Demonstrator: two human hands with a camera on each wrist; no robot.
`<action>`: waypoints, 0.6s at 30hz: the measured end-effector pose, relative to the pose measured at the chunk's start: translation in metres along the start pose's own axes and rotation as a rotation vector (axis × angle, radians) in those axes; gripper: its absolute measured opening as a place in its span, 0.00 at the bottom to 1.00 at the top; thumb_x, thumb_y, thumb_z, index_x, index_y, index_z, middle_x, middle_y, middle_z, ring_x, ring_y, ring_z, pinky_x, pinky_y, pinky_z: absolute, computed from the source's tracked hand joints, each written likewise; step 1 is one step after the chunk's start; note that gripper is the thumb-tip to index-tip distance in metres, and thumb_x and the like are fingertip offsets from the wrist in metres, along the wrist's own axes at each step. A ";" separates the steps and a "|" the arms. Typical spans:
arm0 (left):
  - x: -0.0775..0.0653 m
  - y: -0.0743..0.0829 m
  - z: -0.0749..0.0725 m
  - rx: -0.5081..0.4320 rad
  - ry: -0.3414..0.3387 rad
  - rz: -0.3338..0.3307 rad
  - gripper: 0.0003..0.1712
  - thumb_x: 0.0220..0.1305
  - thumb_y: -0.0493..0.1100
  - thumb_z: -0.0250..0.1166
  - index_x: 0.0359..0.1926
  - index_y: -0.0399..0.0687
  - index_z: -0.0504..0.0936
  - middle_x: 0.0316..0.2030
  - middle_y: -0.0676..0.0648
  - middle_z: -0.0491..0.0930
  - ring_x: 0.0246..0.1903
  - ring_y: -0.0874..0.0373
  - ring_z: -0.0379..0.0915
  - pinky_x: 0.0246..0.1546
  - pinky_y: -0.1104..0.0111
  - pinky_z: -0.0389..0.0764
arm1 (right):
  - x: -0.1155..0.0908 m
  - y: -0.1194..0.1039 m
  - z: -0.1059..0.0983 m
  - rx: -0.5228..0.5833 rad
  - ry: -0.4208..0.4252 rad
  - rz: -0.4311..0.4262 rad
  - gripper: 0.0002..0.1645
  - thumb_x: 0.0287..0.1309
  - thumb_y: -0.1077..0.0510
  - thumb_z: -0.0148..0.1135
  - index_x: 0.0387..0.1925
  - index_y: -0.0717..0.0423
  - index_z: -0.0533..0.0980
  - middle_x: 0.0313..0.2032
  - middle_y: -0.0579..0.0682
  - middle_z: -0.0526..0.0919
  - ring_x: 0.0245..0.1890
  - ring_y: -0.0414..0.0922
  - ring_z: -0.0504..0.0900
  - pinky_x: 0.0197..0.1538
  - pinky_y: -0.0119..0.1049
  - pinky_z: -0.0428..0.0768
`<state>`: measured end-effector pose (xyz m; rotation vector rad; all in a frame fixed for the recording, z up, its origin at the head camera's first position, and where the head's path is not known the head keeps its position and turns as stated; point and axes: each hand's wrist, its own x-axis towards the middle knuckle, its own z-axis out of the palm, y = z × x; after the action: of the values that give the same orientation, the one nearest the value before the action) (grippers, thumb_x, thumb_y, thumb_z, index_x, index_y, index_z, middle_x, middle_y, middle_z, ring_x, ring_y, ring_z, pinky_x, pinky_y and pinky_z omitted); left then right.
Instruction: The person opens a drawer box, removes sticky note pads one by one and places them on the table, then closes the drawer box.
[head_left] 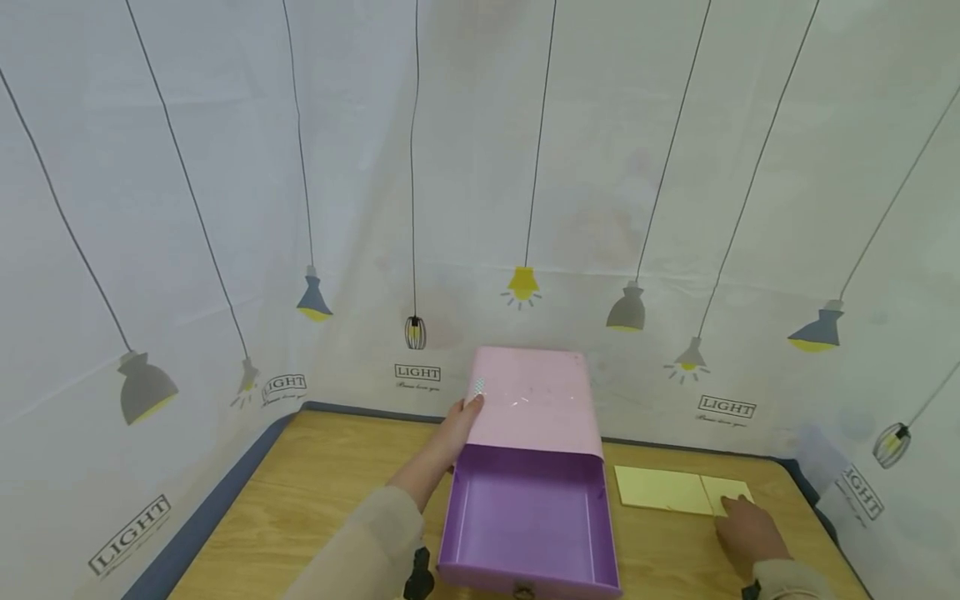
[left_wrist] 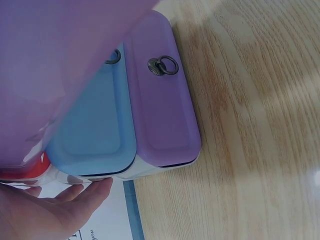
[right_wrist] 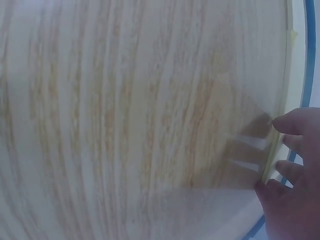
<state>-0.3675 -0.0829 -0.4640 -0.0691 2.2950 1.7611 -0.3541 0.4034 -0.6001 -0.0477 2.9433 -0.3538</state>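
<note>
Lamp-printed sheeting (head_left: 480,208) backed a wooden table (head_left: 300,475). On it I saw a pink cabinet (head_left: 540,417), its purple drawer (head_left: 528,521) drawn out toward six o'clock; yellow paper (head_left: 660,488) lay at the drawer's three o'clock. Unclenched, the left hand (head_left: 454,427) rested against the cabinet's nine-o'clock side; the right hand (head_left: 750,531) touched the paper's four-o'clock end, though whether pinching I couldn't tell.

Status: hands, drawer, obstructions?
Left hand on pink cabinet. Right hand touching right yellow pad. Top drawer open, nothing visible inside. No obstruction seen.
</note>
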 end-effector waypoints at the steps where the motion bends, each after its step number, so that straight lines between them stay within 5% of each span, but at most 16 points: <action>1: 0.000 0.000 0.000 0.000 0.002 0.001 0.49 0.55 0.75 0.39 0.68 0.47 0.48 0.52 0.36 0.68 0.43 0.42 0.69 0.23 0.53 0.75 | 0.000 0.000 0.000 -0.006 0.003 -0.005 0.28 0.52 0.58 0.49 0.48 0.79 0.69 0.48 0.74 0.70 0.51 0.73 0.60 0.50 0.63 0.62; 9: 0.001 0.000 0.000 0.002 0.011 0.007 0.49 0.56 0.74 0.39 0.68 0.46 0.49 0.53 0.36 0.67 0.46 0.41 0.68 0.23 0.50 0.75 | -0.002 -0.001 -0.002 -0.044 0.002 -0.031 0.27 0.51 0.59 0.50 0.46 0.80 0.69 0.47 0.74 0.71 0.51 0.73 0.61 0.51 0.62 0.62; 18: 0.000 0.000 0.001 -0.007 0.015 0.006 0.50 0.56 0.74 0.39 0.68 0.45 0.49 0.54 0.34 0.66 0.47 0.39 0.67 0.24 0.48 0.75 | -0.008 -0.007 -0.005 0.050 0.016 -0.052 0.26 0.53 0.59 0.49 0.47 0.78 0.69 0.47 0.74 0.71 0.50 0.72 0.62 0.51 0.61 0.63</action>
<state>-0.3677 -0.0817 -0.4648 -0.0765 2.3014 1.7777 -0.3475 0.3982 -0.5919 -0.1161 2.9517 -0.4374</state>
